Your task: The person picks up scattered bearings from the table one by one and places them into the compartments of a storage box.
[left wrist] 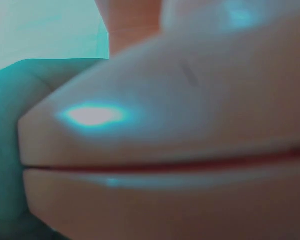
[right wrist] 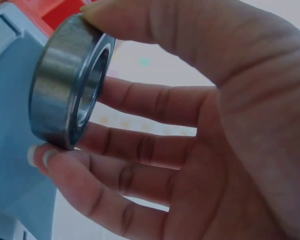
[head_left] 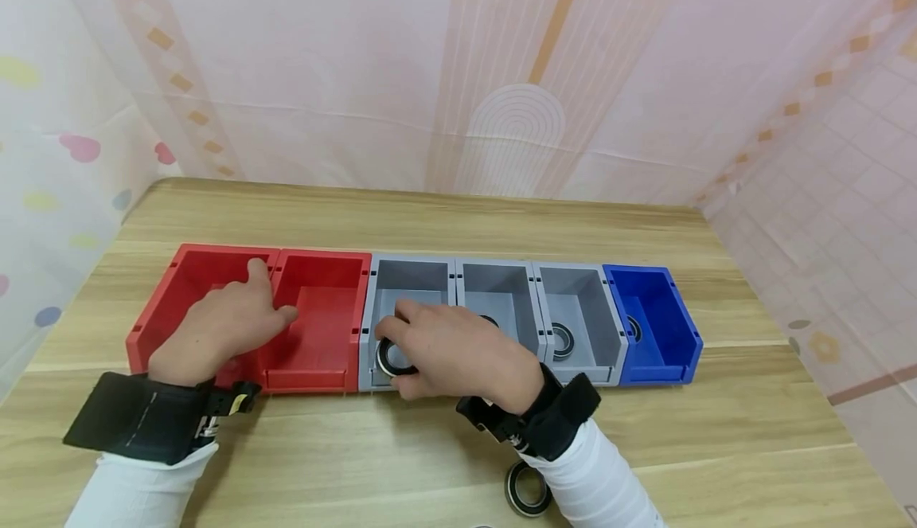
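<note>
Right fingers (right wrist: 140,102), bearing (right wrist: 55,85) near bin edge (head_left: 368,313).

Left forearm (head_left: 139,488) lay at lower left, slanted up and right. Left hand (head_left: 224,319) was back-up, index finger straight and pointing away, thumb stuck out sideways, other fingers hidden. Right forearm (head_left: 598,476) lay at lower right, slanted up and left. Right hand (head_left: 462,349) was back-up, thumb and fingers bent in a pinch.
</note>
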Tool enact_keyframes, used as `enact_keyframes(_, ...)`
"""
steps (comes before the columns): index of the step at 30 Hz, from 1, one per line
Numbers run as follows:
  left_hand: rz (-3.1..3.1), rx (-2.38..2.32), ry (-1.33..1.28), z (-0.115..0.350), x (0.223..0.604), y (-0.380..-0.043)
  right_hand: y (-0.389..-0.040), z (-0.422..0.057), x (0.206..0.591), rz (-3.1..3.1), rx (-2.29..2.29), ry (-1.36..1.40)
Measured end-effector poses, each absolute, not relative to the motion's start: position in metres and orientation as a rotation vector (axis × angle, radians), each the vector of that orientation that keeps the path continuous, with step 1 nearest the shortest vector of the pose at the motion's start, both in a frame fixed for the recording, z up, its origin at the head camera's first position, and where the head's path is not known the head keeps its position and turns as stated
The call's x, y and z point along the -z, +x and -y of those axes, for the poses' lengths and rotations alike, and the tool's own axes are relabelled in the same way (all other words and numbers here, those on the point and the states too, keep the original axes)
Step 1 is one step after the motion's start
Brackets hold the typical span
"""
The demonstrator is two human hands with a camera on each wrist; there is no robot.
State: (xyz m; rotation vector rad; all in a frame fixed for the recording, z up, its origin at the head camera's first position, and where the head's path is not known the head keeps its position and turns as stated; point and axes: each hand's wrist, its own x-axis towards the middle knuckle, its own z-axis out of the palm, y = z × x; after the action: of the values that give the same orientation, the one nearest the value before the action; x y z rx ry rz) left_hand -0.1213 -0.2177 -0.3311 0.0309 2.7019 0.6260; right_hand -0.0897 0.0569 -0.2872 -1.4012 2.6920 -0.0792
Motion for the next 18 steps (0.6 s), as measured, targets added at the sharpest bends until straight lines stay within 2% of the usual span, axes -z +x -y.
enact_keyframes(12, -2.701, -0.628, 0.013, 0.215, 0.328, -0.121, -0.115, -0.057, 0.297, -2.673, 0.174, -1.273)
enact_keyframes(18, -2.699, -0.632, 0.005, 0.215, 0.328, -0.121, -0.12, -0.057, 0.305, -2.738, 0.094, -1.323)
